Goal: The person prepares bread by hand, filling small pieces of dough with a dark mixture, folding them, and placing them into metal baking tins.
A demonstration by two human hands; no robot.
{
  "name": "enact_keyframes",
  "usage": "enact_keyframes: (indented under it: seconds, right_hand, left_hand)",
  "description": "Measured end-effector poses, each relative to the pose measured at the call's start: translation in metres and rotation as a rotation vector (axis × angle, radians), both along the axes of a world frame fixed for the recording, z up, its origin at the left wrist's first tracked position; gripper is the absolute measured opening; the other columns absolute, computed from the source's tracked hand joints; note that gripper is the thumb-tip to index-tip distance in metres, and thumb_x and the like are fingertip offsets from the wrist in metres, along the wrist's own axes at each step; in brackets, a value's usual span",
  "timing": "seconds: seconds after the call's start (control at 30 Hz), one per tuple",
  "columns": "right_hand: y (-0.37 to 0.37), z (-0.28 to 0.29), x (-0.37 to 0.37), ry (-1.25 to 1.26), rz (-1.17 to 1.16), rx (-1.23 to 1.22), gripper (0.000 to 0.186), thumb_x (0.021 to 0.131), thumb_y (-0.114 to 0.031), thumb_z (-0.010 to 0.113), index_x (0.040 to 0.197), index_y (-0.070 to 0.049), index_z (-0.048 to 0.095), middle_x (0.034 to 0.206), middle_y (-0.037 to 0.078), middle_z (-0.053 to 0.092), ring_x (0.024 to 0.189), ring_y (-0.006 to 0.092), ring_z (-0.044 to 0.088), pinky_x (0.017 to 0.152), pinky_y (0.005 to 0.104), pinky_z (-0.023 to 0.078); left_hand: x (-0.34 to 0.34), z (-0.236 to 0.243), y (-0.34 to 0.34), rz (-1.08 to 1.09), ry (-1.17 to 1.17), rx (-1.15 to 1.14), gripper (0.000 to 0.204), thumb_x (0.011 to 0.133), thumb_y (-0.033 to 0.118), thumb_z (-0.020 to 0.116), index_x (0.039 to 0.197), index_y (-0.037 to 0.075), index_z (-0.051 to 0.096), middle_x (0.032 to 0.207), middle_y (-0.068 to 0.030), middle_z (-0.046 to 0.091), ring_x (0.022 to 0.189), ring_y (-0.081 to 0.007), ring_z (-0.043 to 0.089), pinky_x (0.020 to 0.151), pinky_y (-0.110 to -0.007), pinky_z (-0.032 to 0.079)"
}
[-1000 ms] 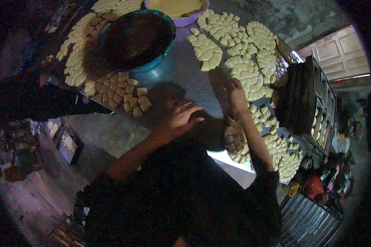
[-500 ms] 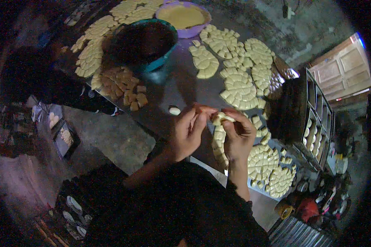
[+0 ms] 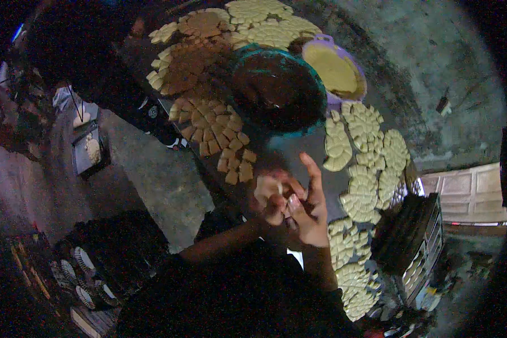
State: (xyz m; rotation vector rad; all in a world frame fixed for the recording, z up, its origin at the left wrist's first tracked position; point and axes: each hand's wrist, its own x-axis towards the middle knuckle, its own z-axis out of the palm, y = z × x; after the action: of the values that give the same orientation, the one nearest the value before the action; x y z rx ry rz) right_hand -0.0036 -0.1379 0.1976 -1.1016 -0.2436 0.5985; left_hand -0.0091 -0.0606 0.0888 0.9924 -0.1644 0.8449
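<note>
My left hand [image 3: 271, 203] and my right hand [image 3: 311, 217] meet above the near edge of the dark table. A small pale piece of dough [image 3: 266, 186] shows at the fingers of my left hand, which curl round it, smeared by motion. My right thumb presses against the left fingers by the dough, while its index finger points up and away; the other right fingers are partly hidden. Left of the hands lie cut brown dough pieces [image 3: 211, 127]. To the right are cut pale dough pieces [image 3: 361, 192] in rounded slabs.
Beyond my hands stands a teal basin [image 3: 307, 130] with a dark filling, beside a purple basin [image 3: 361, 84] of yellowish filling. More pale dough [image 3: 276, 28] covers the far end. A dark rack [image 3: 417, 242] stands at the right. A person in dark clothing [image 3: 104, 73] is at the left.
The view has turned, so the table's basins and dough sit further right and lower. My hands have drawn together, and my right index finger has lifted off the dough and straightened.
</note>
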Motion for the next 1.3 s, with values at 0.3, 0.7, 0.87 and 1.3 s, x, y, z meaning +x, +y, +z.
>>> enact_keyframes:
  seconds: [0.3,0.7,0.87,1.3]
  right_hand:
    - [0.143,-0.088,0.217,-1.322,0.361,-0.948,0.036,0.093,-0.008,0.055,0.128,-0.001,0.056,0.106,0.025,0.066,0.087,0.0353,0.069,0.082,0.0384,0.055]
    - [0.168,-0.146,0.232,-0.663,0.454,-0.96,0.033,0.099,-0.018,0.05,0.129,-0.002,0.05,0.116,0.017,0.06,0.097,0.0261,0.062,0.082,0.0386,0.054]
    - [0.147,-0.065,0.176,0.093,0.293,-0.516,0.037,0.1,-0.026,0.054,0.13,-0.006,0.048,0.115,0.01,0.06,0.1,0.0175,0.059,0.081,0.0367,0.053]
    - [-0.022,-0.014,0.06,-0.632,0.172,-0.324,0.028,0.09,-0.009,0.07,0.117,-0.004,0.063,0.105,0.011,0.071,0.084,0.0149,0.068,0.076,0.0265,0.053]
  left_hand:
    - [0.008,-0.016,0.126,-0.171,0.523,-0.51,0.05,0.095,0.016,0.063,0.139,0.008,0.04,0.114,-0.0058,0.05,0.096,-0.0151,0.053,0.082,-0.028,0.049]
    - [0.019,-0.037,0.174,0.122,0.921,-0.26,0.035,0.101,0.021,0.055,0.131,0.005,0.049,0.113,-0.0089,0.056,0.1,-0.0171,0.056,0.09,-0.033,0.047]
    - [0.018,-0.021,0.164,-0.067,0.737,-0.314,0.036,0.102,0.023,0.052,0.132,0.003,0.051,0.124,-0.0107,0.057,0.112,-0.0175,0.056,0.097,-0.032,0.045]
    - [-0.054,0.041,0.057,-0.622,0.275,-0.922,0.038,0.099,0.026,0.057,0.127,0.0,0.057,0.124,-0.0101,0.061,0.116,-0.0222,0.058,0.105,-0.038,0.043]
